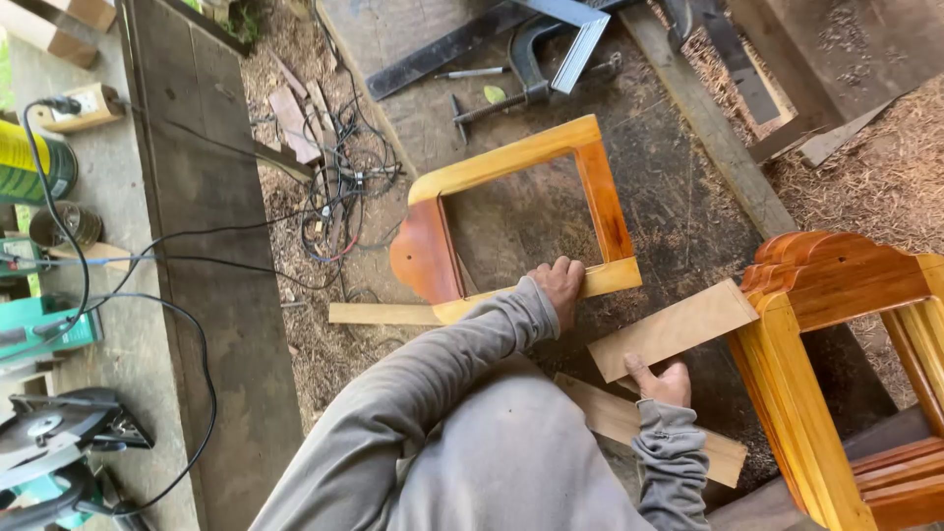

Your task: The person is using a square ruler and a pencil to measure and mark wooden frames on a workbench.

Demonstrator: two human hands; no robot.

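Sawdust-strewn floor boards [678,211] lie under a glossy orange frame [521,221] with a rounded end; the left hand [559,285] presses flat, fingers together, on its near rail. Beside it, the right hand [662,382] clamps a pale, rough plank [674,329], thumb on top.

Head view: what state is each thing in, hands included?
Left hand: pressed on the frame's lower rail.
Right hand: gripping the plank.
Varnished frame: flat on the floor.
Plank: lifted, tilted.
Chair frame: upright, untouched.
Clamp: lying idle.
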